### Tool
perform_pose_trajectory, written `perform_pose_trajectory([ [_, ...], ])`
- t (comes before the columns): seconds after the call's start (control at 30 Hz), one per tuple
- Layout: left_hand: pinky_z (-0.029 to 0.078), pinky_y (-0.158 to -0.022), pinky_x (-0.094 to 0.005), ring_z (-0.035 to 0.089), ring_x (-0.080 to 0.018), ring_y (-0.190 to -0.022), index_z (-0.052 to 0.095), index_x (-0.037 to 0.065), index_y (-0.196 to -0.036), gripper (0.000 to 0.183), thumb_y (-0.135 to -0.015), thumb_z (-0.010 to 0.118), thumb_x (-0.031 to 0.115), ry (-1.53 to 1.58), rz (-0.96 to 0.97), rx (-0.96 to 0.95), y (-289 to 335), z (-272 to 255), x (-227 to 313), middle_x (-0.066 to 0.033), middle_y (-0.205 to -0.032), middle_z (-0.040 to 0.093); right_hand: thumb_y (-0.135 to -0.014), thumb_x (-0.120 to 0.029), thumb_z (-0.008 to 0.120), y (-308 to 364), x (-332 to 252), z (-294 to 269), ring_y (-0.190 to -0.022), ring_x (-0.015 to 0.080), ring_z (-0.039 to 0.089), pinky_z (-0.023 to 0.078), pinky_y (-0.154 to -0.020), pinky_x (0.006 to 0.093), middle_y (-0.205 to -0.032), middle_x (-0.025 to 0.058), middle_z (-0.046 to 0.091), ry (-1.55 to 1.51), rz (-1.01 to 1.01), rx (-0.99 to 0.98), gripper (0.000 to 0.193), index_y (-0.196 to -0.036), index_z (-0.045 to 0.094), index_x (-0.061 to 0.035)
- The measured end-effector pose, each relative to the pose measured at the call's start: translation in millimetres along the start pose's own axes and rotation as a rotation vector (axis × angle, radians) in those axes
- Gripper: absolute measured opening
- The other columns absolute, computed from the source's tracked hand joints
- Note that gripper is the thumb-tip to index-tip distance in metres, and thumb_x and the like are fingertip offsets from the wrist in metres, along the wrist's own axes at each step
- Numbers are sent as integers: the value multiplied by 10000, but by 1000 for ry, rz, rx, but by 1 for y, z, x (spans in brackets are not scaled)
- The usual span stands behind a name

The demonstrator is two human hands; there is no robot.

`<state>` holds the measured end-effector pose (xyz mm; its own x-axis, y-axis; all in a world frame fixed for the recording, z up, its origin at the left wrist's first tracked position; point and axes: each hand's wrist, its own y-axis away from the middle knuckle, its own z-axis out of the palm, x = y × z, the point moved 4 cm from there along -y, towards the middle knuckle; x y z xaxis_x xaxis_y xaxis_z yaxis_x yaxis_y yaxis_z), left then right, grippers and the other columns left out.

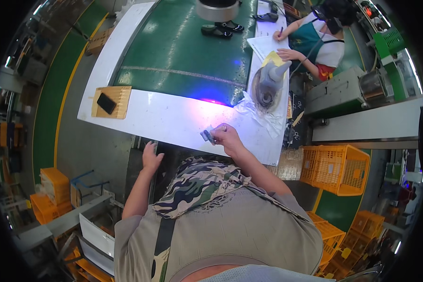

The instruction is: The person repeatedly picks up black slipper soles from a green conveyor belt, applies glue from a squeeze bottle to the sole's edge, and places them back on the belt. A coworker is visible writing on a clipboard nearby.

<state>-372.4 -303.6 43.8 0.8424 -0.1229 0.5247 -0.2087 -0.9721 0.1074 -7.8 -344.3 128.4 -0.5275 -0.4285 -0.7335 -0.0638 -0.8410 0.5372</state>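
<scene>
Over the near edge of the white table (160,105), my right hand (226,138) pinches a small grey-blue object (206,135); its kind is too small to make out. My left hand (151,159) is just off the table's front edge, left of my camouflage apron (197,183), with fingers apart and nothing in them. A white and pinkish glow falls on the tabletop just beyond my right hand. Farther off, a pair of black shoes (216,31) rests on the green conveyor belt (183,51), beside a round metal-rimmed fixture (217,11) above it.
A dark phone (106,103) lies on a brown board (122,96) at left. On the right are crumpled white cloth or paper (258,113) and a grey spouted bottle (273,75) in a dish. A co-worker (322,42) writes beyond. Orange crates (336,169) stand at right.
</scene>
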Motion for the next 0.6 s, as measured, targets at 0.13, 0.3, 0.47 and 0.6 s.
perform_pose_trajectory([
  [0.13, 370, -1088, -444, 404, -421, -1303, 505, -10, -1275, 677, -698, 773, 220, -154, 117, -117, -40, 37, 68, -256, -1410, 419, -789, -110, 756, 8, -9, -37, -597, 143, 571, 468, -518, 277, -731, 44, 603, -28, -12, 72, 205, -817, 557, -70],
  [0.3, 401, -1070, -457, 354, -454, -1313, 369, 17, -1392, 828, -695, 772, 211, -458, 5, -373, -61, 38, 116, -238, -1471, 325, -767, -111, 765, -7, -1, -89, -570, 135, 564, 461, -500, 274, -706, 39, 602, 22, -18, 177, 213, -788, 555, -80],
  [0.47, 427, -1053, -462, 367, -453, -1303, 351, 10, -1399, 833, -696, 759, 196, -484, 0, -413, -61, 36, 115, -236, -1472, 316, -750, -94, 766, -16, 15, -126, -527, 136, 554, 458, -471, 280, -681, 47, 598, -24, 29, 222, 216, -765, 551, -82],
  [0.6, 428, -1054, -461, 379, -430, -1299, 351, 0, -1393, 825, -695, 751, 184, -471, -8, -394, -61, 34, 117, -208, -1467, 327, -751, -63, 743, -20, 26, -147, -504, 147, 555, 462, -452, 298, -661, 57, 590, -52, 39, 183, 199, -755, 545, -76],
])
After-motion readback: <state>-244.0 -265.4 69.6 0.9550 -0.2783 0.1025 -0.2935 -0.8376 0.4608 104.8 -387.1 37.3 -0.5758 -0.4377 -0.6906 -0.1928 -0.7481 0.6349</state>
